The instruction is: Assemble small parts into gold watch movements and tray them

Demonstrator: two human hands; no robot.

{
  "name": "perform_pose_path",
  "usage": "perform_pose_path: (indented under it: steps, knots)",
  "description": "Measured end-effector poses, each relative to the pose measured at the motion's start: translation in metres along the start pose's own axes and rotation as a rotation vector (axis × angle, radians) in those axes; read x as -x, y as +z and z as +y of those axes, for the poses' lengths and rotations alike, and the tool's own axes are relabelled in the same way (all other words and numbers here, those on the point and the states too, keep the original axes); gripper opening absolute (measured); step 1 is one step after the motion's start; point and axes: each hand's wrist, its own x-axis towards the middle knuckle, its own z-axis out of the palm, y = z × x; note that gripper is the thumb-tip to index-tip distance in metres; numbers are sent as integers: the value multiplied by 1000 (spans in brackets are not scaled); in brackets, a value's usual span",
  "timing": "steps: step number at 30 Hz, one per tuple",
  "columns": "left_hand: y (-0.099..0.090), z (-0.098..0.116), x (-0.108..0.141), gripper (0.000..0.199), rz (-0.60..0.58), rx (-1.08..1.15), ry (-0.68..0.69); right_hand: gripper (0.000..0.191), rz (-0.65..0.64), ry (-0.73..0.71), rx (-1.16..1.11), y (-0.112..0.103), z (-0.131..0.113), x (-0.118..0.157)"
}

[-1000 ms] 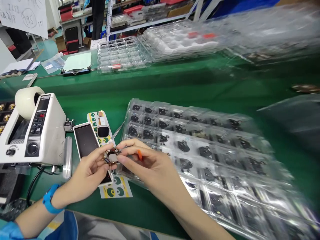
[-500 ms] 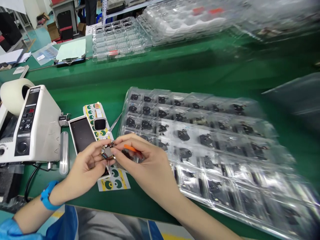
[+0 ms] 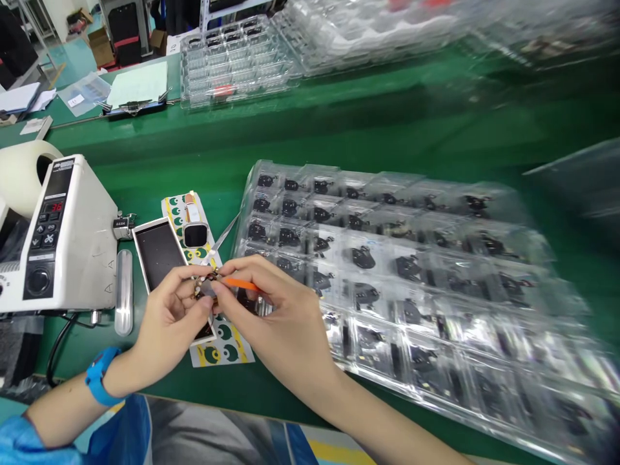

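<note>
My left hand (image 3: 165,323) is closed, its thumb and fingers pinching a small round electronic part (image 3: 207,289) with a grey disc face and thin wires round its edge. The fingertips of my right hand (image 3: 285,323) meet the part from the other side. A slim orange tool (image 3: 242,284) lies between the right thumb and index finger, its tip close to the part; its exact kind is unclear. Below and behind my left fingers is a shallow white box (image 3: 137,248) with a dark inside. A smartwatch (image 3: 196,236) rests just beyond, on a sticker sheet (image 3: 223,352).
A white tape dispenser (image 3: 92,245) stands left, beside a clear plastic case (image 3: 124,294). On the right spreads a large clear blister tray (image 3: 334,236) of black parts. The back ledge carries a clipboard (image 3: 138,87) and more clear trays (image 3: 237,61).
The orange tool has swung to lie flatter, its tip nearer the round part. The part is turned differently and its disc is more covered by my fingers. The view has shifted slightly.
</note>
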Motion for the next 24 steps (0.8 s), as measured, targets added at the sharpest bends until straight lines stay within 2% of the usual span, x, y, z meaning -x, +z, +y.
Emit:
perform_pose_path:
  steps: [5, 7, 9, 12, 15, 17, 19, 21, 24]
  knots:
    - [1, -3, -2, 35, 80, 61, 2, 12, 110, -176, 110, 4, 6, 4]
    - [1, -5, -2, 36, 107, 50, 9, 10, 52, -161, 134, 3, 6, 2]
    - [-1, -6, -2, 35, 117, 34, 23, 5, -72, -114, 114, 1, 5, 0]
    - [-5, -5, -1, 31, 86, -5, 19, 14, -154, -85, 46, -2, 3, -4]
    - [-12, 2, -2, 16, 19, -248, 65, 16, -142, -132, 65, -4, 4, -5]
    - [-15, 9, -2, 10, 22, -496, 194, 14, -116, -217, 99, -4, 5, -4]
    - [-17, 16, -3, 10, 54, -614, 291, 13, -67, -323, 113, -5, 4, -2]
    - [-16, 20, -3, 7, 79, -550, 239, 19, -7, -412, 126, -5, 2, 0]
    - [-14, 22, -4, 10, 59, -313, 19, 20, 49, -424, 135, -7, 0, 2]
